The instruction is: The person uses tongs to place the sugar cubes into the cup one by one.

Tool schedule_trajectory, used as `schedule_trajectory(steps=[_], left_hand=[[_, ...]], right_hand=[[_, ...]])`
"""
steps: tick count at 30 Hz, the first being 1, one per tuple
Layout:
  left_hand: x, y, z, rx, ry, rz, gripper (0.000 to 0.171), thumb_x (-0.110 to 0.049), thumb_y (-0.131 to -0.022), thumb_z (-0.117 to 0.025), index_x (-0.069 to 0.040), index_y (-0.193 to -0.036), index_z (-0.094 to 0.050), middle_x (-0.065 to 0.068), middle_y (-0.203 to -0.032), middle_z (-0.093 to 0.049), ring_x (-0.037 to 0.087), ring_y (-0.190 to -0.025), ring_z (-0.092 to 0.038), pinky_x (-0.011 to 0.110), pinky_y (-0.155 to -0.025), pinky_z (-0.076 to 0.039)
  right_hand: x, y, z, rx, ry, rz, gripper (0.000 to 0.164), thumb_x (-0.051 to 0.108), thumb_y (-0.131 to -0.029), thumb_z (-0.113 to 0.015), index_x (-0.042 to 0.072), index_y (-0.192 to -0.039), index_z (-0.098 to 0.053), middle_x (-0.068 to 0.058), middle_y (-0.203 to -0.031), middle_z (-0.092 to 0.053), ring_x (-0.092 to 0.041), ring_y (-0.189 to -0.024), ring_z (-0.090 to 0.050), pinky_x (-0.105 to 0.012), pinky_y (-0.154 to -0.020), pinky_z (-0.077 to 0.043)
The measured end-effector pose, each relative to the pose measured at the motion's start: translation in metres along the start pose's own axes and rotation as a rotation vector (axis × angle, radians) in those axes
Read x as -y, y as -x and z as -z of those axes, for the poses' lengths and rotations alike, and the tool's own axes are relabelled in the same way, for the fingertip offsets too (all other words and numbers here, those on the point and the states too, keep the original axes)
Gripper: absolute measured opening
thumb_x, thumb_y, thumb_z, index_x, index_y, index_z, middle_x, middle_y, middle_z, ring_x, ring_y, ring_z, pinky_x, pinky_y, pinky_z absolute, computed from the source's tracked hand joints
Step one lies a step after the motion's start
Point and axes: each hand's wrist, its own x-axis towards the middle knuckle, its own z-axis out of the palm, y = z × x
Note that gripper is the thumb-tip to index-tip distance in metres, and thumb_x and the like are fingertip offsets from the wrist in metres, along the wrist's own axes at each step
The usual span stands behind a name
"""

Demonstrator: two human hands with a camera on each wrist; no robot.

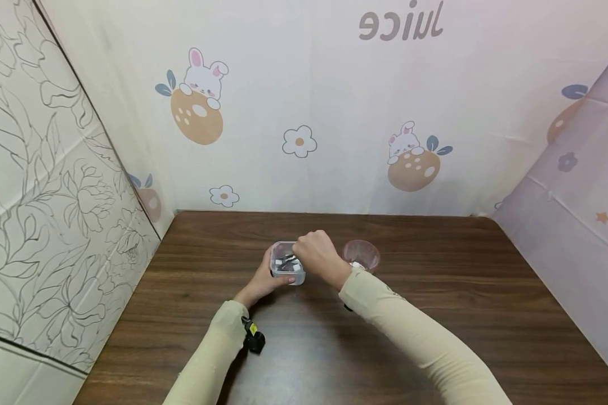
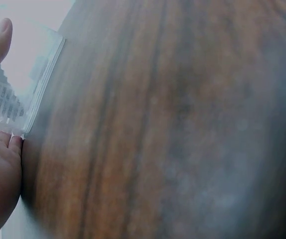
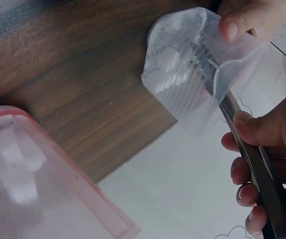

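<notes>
Over the left half of the table [image 1: 461, 270], nearer the far edge, the left grip [image 1: 261, 282] holds a clear container [image 1: 298, 278]. The right grip [image 1: 320, 256] clasps metal tongs [image 3: 255, 164] reaching into it, where white pieces [image 1: 296, 268] lie. Farther right is a pink-tinted bowl [image 1: 361, 253]. A lopsided pinch could drop a piece; snagged tongs could tip the container.

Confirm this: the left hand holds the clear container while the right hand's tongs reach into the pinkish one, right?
No: the tongs in the right hand reach into the clear container, not the pinkish one, as the right wrist view shows. The rest stands.
</notes>
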Motion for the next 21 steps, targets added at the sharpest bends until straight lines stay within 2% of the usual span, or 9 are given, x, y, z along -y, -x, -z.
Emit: schedule_trajectory(steps=[4, 11, 21], left_hand=[[0.001, -0.001, 0.000, 0.000, 0.002, -0.015, 0.095, 0.002, -0.079, -0.073, 0.002, -0.149, -0.009, 0.031, -0.142, -0.031, 0.045, -0.125, -0.036, 0.054, -0.105, -0.024], [0.001, -0.001, -0.001, -0.006, 0.008, -0.002, 0.096, 0.002, -0.079, -0.073, -0.001, -0.150, -0.008, 0.030, -0.141, -0.032, 0.044, -0.124, -0.037, 0.055, -0.105, -0.024], [0.001, -0.001, -0.001, -0.012, -0.008, -0.007, 0.095, 0.002, -0.079, -0.074, 0.000, -0.149, -0.010, 0.026, -0.145, -0.030, 0.037, -0.125, -0.038, 0.049, -0.105, -0.027]], right_hand=[[0.002, 0.000, -0.001, 0.018, -0.004, 0.001, 0.016, 0.011, -0.076, -0.070, 0.017, -0.061, -0.066, 0.004, -0.057, -0.059, -0.007, -0.045, -0.035, -0.028, -0.040, -0.039], [0.001, 0.002, -0.003, 0.014, 0.000, -0.003, 0.016, 0.010, -0.076, -0.071, 0.018, -0.063, -0.068, 0.004, -0.058, -0.060, -0.007, -0.045, -0.041, -0.029, -0.041, -0.040], [-0.007, 0.011, 0.003, -0.062, -0.048, -0.004, 0.023, 0.004, -0.072, -0.069, 0.018, -0.056, -0.062, 0.003, -0.054, -0.058, -0.011, -0.043, -0.045, -0.032, -0.040, -0.041]])
